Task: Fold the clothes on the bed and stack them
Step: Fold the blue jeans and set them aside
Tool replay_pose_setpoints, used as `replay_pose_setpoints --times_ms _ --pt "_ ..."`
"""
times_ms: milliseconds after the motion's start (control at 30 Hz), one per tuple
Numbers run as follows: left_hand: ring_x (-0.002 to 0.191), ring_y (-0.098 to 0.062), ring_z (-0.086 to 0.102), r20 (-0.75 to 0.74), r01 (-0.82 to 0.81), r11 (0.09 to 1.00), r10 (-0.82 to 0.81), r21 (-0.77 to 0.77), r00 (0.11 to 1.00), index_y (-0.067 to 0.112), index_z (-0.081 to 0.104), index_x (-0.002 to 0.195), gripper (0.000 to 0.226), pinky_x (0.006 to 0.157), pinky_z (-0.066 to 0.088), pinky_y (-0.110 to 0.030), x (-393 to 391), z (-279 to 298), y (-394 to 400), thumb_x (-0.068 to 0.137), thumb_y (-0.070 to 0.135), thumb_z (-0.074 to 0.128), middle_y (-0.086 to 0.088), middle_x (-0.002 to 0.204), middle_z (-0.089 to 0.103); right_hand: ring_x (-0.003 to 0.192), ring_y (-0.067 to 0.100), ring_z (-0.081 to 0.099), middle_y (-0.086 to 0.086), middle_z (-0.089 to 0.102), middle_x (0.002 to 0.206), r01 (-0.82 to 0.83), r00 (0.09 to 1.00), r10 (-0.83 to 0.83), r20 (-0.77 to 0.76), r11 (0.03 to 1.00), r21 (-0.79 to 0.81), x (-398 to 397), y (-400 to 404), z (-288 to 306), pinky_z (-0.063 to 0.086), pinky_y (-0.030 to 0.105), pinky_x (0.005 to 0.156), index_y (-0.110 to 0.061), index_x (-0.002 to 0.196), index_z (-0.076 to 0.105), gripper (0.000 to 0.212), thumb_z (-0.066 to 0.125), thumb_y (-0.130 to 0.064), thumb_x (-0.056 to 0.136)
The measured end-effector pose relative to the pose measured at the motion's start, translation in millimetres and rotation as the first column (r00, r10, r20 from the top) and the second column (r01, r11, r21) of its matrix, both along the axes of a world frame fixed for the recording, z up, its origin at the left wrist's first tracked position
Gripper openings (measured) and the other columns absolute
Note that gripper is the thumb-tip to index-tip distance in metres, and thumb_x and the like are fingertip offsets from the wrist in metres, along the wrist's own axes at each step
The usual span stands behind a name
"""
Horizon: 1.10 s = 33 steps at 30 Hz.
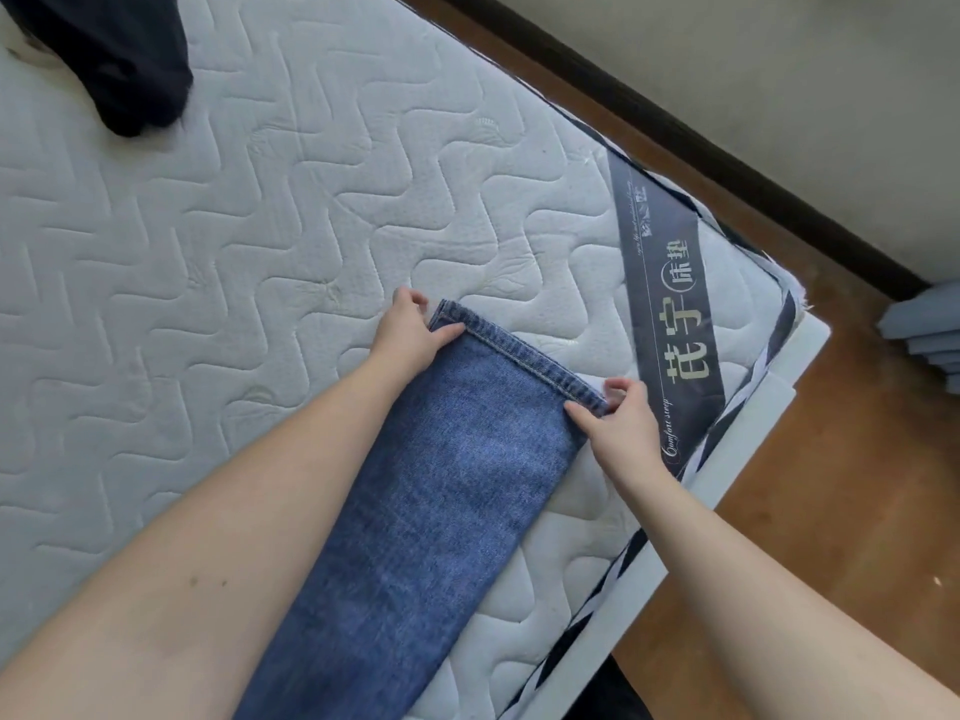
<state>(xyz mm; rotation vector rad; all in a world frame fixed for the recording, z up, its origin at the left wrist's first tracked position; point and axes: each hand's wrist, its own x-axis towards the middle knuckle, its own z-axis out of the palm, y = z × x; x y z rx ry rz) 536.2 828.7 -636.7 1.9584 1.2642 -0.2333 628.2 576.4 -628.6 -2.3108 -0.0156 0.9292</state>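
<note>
Head view: white quilted mattress (218,241) fills most of frame, dark printed brand band (670,324) across its right corner, brown wood floor (857,459) beyond. Blue denim jeans leg (441,491) laid flat along right side of mattress, running from bottom of frame up to stitched hem (524,358), near mattress edge. Black garment (124,59) bunched at top left, well apart, not yet folded. Grey stacked items (930,345) at right frame edge on floor, identity unclear.

Left hand (410,330) pinching left hem corner, thumb on top of denim, fingers curled at the edge. Right hand (618,423) pinching right hem corner, thumb on top and fingers curled over the corner. Both grips closed on denim, hem pulled fairly straight between them.

Judged step: squaring the hem before folding the leg back toward waist, early in task.

To do well:
- Keep even tension across hem, no slack in middle.
- Lift both corners together, same height, to avoid skew.
- Carry hem straight back along the leg line, side seams stacked on themselves.
- Lay down, then flatten from fold outward.
- Watch right edge: close to mattress border, could slide off.
</note>
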Motion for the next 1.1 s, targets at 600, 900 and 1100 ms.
replay_pose_setpoints --times_ms 600,900,1100 --pt "0.108 -0.027 0.055 0.07 0.112 0.989 -0.12 0.099 0.99 0.014 0.055 0.127 0.035 0.096 0.043 -0.038 6 3 2 0.097 0.033 0.056 -0.012 0.117 0.06 0.087 0.024 0.062 -0.002 0.065 0.088 -0.226 0.957 0.256 0.133 0.952 -0.207 30 6 -4 0.046 0.036 0.068 -0.02 0.095 0.057 0.049 0.07 -0.063 0.076" --pt "0.091 -0.011 0.052 0.163 -0.013 0.988 -0.012 0.156 0.987 0.012 0.061 0.12 0.026 0.084 0.038 -0.018 -153 14 -18 0.094 0.016 0.061 -0.005 0.107 0.059 0.078 0.023 0.055 0.002 0.056 0.085 -0.244 0.913 0.247 0.324 0.968 -0.051 -43 9 15 0.039 0.035 0.066 -0.021 0.106 0.05 0.029 0.063 -0.042 0.091" --pt "0.089 -0.018 0.057 0.132 -0.196 0.963 0.173 0.183 0.976 0.009 0.065 0.114 0.022 0.08 0.037 -0.016 -291 16 -45 0.093 0.009 0.061 -0.004 0.1 0.06 0.078 0.017 0.056 -0.006 0.056 0.081 -0.463 0.855 0.437 0.279 0.885 0.033 -123 34 21 0.038 0.031 0.067 -0.02 0.102 0.058 0.021 0.065 -0.036 0.091"
